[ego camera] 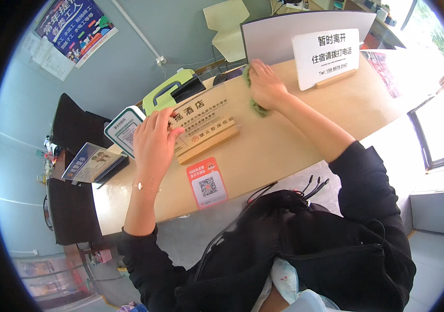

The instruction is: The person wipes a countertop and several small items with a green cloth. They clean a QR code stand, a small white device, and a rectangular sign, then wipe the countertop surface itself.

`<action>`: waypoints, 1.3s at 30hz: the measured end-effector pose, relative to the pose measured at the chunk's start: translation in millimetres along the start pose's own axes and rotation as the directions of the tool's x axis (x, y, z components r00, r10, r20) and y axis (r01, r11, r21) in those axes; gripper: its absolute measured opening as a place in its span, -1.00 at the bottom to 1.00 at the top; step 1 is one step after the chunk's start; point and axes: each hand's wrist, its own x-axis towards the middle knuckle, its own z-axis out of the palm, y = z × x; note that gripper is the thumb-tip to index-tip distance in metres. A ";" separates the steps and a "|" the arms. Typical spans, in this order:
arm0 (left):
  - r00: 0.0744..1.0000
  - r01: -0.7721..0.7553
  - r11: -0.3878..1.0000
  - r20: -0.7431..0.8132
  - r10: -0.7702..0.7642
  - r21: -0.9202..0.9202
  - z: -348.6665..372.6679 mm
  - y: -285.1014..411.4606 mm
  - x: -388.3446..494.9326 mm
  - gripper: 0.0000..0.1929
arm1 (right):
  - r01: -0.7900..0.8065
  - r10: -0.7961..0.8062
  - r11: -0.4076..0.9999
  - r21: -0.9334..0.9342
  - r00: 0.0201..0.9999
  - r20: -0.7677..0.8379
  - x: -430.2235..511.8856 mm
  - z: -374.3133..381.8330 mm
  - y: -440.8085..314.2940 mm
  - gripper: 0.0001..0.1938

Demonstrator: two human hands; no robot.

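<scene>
My right hand (266,86) lies palm down on a green cloth (259,108), which shows at its left and lower edges on the light wooden counter (280,134). To the left, my left hand (155,136) has its thumb and fingers at the left side of a clear sign panel (206,107) that stands in a wooden base (210,143). The panel bears printed writing. A red and white card with a printed code (207,183) lies flat below that base. Behind my left hand leans a green-edged code stand (123,130).
A white sign in a wooden base (326,58) stands at the right, near a monitor (272,33). A lime-green box (159,93) is behind the counter. At the left are a tilted dark-based sign (93,162) and black chairs (74,212). A pale chair (227,39) stands by the wall.
</scene>
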 end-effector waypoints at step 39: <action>0.990 -0.143 0.986 0.031 0.141 0.082 45.8 -37.4 63.2 -0.52 | 0.690 -0.603 0.216 0.691 0.651 -0.461 -128.6 -25.5 -179.2 -0.62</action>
